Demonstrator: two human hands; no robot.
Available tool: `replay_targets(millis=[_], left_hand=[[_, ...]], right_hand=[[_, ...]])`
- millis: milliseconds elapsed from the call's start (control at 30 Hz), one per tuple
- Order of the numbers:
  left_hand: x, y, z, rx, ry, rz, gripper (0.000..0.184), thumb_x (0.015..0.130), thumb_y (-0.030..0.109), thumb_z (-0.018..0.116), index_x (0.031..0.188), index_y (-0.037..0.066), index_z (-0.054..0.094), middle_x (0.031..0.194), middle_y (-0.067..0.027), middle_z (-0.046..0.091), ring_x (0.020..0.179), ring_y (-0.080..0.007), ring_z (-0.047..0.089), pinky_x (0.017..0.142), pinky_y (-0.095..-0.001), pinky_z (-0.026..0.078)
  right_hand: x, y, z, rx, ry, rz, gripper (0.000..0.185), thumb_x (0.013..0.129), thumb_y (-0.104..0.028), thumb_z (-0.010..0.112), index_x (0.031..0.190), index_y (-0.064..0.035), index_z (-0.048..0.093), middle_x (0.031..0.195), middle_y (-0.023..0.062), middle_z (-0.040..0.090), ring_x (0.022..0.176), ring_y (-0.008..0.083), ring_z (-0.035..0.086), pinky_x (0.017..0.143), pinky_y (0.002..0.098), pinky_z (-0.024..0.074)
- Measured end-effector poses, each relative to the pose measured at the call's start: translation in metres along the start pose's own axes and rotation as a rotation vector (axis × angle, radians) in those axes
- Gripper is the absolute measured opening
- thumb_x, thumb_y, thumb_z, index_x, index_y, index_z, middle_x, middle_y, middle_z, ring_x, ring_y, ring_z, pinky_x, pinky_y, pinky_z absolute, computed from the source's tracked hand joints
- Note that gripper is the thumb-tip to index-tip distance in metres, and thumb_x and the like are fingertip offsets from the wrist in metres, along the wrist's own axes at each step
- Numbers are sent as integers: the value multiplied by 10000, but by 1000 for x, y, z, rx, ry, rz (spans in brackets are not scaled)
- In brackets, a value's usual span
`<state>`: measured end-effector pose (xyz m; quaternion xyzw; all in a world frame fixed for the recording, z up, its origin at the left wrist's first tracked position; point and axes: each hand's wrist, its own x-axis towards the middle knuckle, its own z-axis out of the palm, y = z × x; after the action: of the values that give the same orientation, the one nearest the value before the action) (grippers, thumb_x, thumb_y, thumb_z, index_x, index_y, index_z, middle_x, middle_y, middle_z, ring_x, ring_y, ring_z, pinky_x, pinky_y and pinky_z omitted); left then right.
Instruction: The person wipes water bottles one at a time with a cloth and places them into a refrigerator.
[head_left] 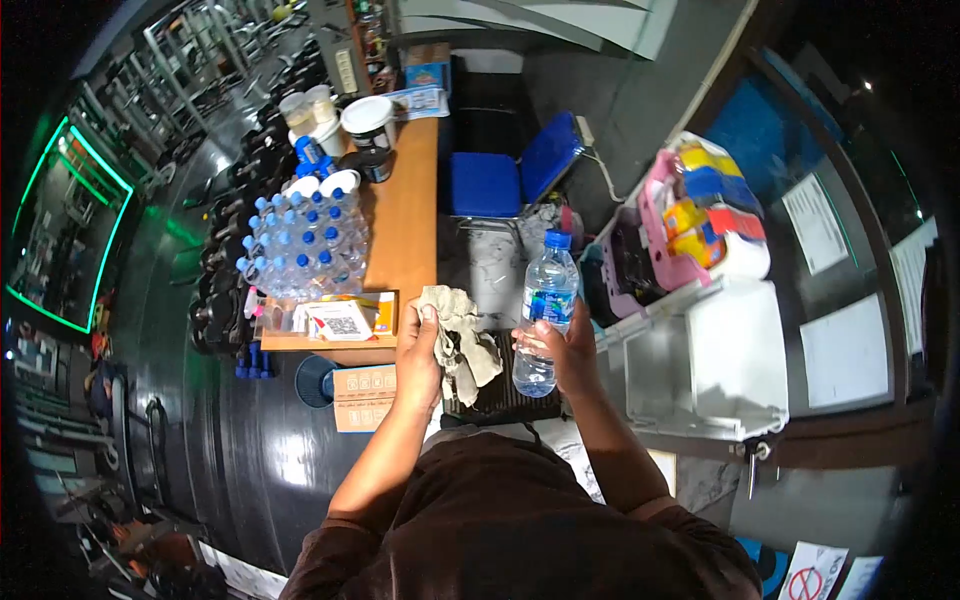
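Observation:
My left hand (pixel 420 350) is closed on a crumpled beige cloth (pixel 462 335), which hangs in folds to the right of my fingers. In my right hand (pixel 565 350) is a clear plastic water bottle (pixel 548 290) with a blue cap and a blue label, held upright with my fingers round its lower half. Cloth and bottle are apart, side by side in front of my body. Left of my left hand, many similar bottles (pixel 310 240) with blue caps stand grouped on a wooden table (pixel 405 220).
Small boxes (pixel 345 318) lie at the table's near edge, tubs (pixel 368 122) at its far end. A cardboard box (pixel 365 397) and dark bin (pixel 315 381) stand below. Ahead is a blue chair (pixel 487 183); at right, a pink basket (pixel 660 215) and a white open container (pixel 735 360).

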<state>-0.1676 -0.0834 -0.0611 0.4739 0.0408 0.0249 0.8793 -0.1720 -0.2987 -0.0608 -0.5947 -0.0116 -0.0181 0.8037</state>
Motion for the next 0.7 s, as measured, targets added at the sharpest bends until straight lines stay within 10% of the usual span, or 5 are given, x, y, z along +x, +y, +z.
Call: replay_targets(millis=[700], left_hand=[[-93,-98,46,20,-181,-406,251,1126,272,546,1276,82,612,1180,-44,710,1053,-144,692,935,-317,544]], right_hand=[[-187,15,-125,-91,437,-33,459,974,-174,736,1353,-26,523,1185,90,668,1058,160,664,943,352,537]])
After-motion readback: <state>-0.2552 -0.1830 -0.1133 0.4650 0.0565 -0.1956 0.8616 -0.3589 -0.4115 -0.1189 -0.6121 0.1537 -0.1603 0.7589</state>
